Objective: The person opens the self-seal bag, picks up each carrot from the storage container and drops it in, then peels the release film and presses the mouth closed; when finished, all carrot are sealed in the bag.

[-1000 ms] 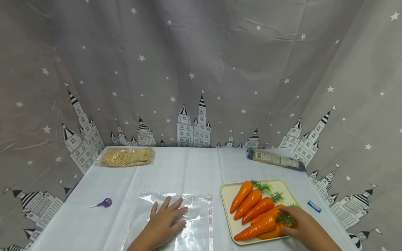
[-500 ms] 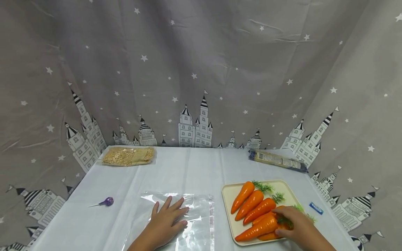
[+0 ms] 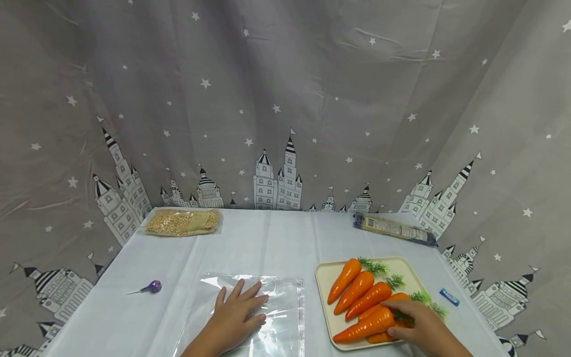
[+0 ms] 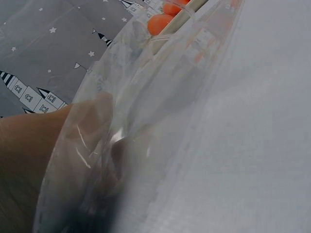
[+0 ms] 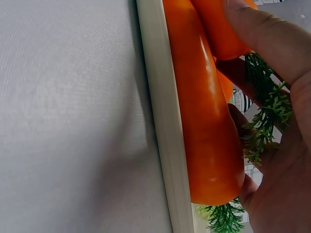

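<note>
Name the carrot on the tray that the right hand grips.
The nearest whole carrot, lying atop the pile; the right hand curls round its leafy end.

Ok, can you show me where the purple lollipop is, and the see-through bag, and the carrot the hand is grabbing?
purple lollipop point(image 3: 152, 286), head view, on its round purple head.
see-through bag point(image 3: 281, 302), head view, on the bare plastic right of the left hand.
grabbed carrot point(image 3: 363, 327), head view, on the middle of its orange body.

your right hand point(image 3: 419, 325) slid a little toward you along the tray point(image 3: 323, 277) and closed tighter round the top end of the front carrot point(image 3: 363, 328), uncovering the green leaves point(image 3: 428, 301) behind it.
</note>
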Demonstrator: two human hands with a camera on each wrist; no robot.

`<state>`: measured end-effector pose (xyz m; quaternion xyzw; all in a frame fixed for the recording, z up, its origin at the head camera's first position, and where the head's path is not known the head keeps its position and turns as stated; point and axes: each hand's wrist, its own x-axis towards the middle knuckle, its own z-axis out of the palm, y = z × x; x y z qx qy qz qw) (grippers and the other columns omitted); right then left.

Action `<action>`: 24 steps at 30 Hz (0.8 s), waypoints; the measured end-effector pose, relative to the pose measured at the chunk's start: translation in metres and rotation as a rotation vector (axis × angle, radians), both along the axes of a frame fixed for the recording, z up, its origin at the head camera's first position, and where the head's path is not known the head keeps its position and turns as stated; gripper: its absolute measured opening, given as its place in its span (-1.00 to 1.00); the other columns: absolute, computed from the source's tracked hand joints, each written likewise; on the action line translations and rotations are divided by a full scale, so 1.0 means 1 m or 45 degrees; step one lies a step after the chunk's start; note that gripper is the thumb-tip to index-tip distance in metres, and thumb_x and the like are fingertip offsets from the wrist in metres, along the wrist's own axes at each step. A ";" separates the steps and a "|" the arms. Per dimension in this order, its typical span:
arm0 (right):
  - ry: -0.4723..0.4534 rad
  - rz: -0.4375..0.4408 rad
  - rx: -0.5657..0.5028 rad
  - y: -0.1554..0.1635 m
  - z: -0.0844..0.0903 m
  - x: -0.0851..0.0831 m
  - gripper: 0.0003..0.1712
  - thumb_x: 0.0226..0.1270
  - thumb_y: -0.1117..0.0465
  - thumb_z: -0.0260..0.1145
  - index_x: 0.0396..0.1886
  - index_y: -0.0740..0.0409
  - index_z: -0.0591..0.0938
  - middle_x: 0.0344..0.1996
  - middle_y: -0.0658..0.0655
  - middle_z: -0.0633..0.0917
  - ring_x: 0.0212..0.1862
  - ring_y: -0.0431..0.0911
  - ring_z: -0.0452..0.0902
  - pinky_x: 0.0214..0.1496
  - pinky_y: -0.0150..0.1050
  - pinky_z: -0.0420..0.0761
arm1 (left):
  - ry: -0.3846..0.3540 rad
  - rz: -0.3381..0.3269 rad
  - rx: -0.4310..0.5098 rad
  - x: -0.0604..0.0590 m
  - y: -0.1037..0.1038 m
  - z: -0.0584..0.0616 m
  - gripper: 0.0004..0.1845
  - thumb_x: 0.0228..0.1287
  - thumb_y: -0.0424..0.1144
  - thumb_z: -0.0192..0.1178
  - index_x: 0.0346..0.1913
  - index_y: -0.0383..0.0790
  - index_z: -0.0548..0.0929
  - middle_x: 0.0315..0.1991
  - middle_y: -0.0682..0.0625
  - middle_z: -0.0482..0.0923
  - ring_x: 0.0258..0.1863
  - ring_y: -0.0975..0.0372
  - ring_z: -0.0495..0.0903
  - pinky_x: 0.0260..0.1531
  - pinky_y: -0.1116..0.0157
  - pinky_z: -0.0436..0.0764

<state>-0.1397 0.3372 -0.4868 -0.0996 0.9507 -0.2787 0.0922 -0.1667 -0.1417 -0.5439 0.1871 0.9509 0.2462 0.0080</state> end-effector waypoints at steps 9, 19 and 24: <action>-0.152 -0.091 -0.043 -0.004 0.004 -0.005 -0.32 0.07 -0.20 0.62 0.19 -0.14 0.71 0.20 0.13 0.72 0.24 0.20 0.61 0.28 0.38 0.52 | -0.012 0.014 0.012 0.001 0.000 0.002 -0.50 0.40 0.21 0.27 0.33 0.22 0.66 0.57 0.05 0.35 0.62 -0.25 0.09 0.38 -0.55 -0.20; -0.118 -0.211 -0.028 -0.013 0.007 0.002 -0.29 0.02 -0.20 0.65 0.19 -0.14 0.71 0.18 0.13 0.73 0.21 0.20 0.63 0.26 0.37 0.53 | -0.026 0.042 0.008 0.001 0.001 0.002 -0.49 0.40 0.23 0.26 0.33 0.21 0.66 0.57 0.04 0.36 0.62 -0.25 0.09 0.39 -0.54 -0.21; -0.103 -0.267 -0.003 -0.017 0.007 0.002 -0.27 0.00 -0.24 0.65 0.20 -0.15 0.71 0.17 0.10 0.73 0.20 0.16 0.64 0.26 0.36 0.54 | -0.014 0.061 -0.009 0.001 0.000 0.000 -0.49 0.38 0.24 0.26 0.33 0.23 0.66 0.57 0.05 0.35 0.61 -0.27 0.11 0.38 -0.55 -0.20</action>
